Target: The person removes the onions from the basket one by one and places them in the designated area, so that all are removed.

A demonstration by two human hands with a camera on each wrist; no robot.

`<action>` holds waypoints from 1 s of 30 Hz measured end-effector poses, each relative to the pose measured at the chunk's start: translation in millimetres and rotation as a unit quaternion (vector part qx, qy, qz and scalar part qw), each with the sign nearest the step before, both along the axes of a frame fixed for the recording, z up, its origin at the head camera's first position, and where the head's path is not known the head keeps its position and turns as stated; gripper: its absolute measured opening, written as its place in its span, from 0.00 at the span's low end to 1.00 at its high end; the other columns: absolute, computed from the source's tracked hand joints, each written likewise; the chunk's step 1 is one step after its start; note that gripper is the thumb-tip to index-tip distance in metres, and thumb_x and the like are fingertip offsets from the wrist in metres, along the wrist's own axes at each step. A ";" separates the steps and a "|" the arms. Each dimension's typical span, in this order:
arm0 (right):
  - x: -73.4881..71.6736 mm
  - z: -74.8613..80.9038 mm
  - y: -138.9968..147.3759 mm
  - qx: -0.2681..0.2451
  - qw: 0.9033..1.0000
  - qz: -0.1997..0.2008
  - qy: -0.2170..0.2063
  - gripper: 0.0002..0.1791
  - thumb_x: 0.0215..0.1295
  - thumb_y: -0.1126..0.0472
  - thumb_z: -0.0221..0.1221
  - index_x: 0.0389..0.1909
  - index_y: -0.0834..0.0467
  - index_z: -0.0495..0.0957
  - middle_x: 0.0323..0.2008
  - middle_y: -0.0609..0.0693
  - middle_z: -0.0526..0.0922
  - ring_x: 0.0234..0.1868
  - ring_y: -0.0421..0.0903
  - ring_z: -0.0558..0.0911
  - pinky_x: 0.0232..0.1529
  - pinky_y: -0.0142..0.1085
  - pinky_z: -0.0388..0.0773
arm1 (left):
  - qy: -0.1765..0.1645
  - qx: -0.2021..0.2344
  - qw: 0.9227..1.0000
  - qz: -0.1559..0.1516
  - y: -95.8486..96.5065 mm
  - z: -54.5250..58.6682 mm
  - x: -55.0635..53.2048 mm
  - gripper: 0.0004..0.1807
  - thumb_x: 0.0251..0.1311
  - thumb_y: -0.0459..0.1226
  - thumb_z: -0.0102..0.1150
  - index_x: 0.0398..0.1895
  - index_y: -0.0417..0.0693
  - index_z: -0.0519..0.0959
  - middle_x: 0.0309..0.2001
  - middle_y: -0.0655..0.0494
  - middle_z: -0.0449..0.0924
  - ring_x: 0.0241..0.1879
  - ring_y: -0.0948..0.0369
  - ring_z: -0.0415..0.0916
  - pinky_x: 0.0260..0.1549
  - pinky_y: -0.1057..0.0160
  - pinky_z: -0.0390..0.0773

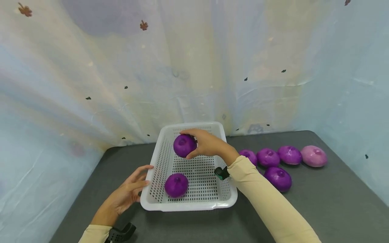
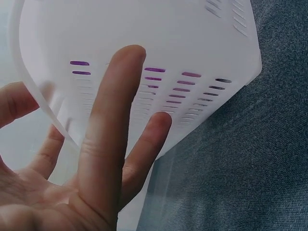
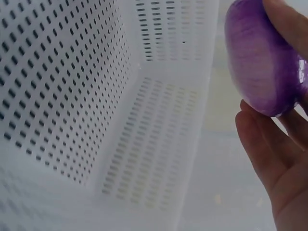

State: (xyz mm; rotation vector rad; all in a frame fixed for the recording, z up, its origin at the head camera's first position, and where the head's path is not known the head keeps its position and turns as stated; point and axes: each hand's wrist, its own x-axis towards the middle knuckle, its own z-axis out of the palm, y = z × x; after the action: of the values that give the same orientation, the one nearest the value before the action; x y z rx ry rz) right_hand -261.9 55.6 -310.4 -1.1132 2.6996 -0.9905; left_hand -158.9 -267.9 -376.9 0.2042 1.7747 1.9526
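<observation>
My right hand holds a purple onion over the far half of a white basket, fingers and thumb curved around it. In the right wrist view this onion shows pale streaks and sits higher than the basket floor. Another purple onion lies inside near the basket's front left corner. My left hand is at the basket's left side, fingers spread and fairly straight, with fingertips at the rim. In the left wrist view, purple shows through slots in the basket wall.
Right of the basket, several more purple onions and a pinker onion lie on the dark grey table. One is partly hidden behind my right sleeve. A pale patterned curtain hangs behind the table.
</observation>
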 end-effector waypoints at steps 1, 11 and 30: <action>2.5 1.1 3.1 0.001 1.000 -0.001 0.004 0.53 0.47 0.52 0.78 0.74 0.53 0.63 0.68 0.49 0.72 0.67 0.46 0.73 0.67 0.43 0.71 | 0.002 0.002 1.000 -0.002 -0.2 0.0 -0.6 0.28 0.74 0.35 0.48 0.72 0.61 0.55 0.64 0.61 0.66 0.56 0.57 0.79 0.36 0.52 0.86; 26.6 14.5 28.5 -0.007 1.000 -0.010 0.006 0.52 0.48 0.52 0.77 0.74 0.53 0.63 0.67 0.50 0.74 0.64 0.47 0.76 0.65 0.44 0.73 | 0.000 0.000 1.000 0.001 0.8 0.6 -5.3 0.29 0.74 0.36 0.49 0.73 0.62 0.55 0.65 0.60 0.64 0.57 0.57 0.78 0.38 0.51 0.86; 67.7 18.2 89.4 0.001 0.996 -0.091 0.013 0.52 0.48 0.47 0.76 0.74 0.46 0.62 0.69 0.48 0.71 0.64 0.47 0.76 0.61 0.50 0.75 | -0.006 -0.014 1.000 0.011 0.0 -3.7 -10.5 0.29 0.74 0.37 0.49 0.73 0.63 0.54 0.65 0.62 0.64 0.58 0.59 0.78 0.40 0.48 0.85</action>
State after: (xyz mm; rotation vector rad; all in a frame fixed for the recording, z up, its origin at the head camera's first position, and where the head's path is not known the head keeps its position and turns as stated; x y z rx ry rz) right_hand -194.1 145.0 -292.2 -0.8984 2.8638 -1.0013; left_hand -169.4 -267.9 -380.7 0.1644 1.8030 1.9396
